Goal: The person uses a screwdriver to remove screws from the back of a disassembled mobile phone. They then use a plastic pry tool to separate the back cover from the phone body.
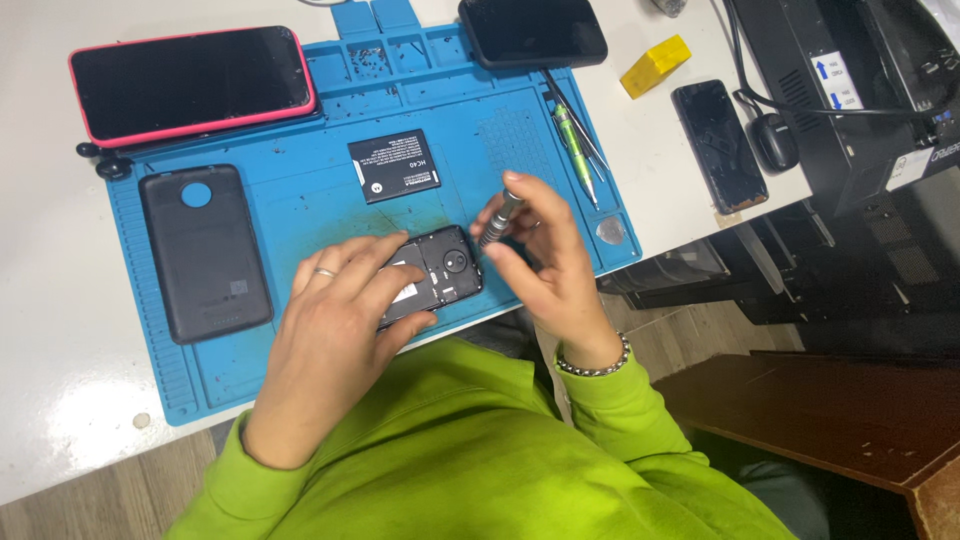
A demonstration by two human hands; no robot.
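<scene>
Screwdriver (498,220) pinched by right-hand fingers (520,205) over phone (432,272).

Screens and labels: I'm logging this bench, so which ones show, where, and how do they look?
Phone in pink case: top left, dark screen.
Black phone: top centre, dark screen.
Small black phone: right of mat, dark screen.
Battery: mat centre, black, white print.
White stickers: black machine, right, blue arrows.
</scene>
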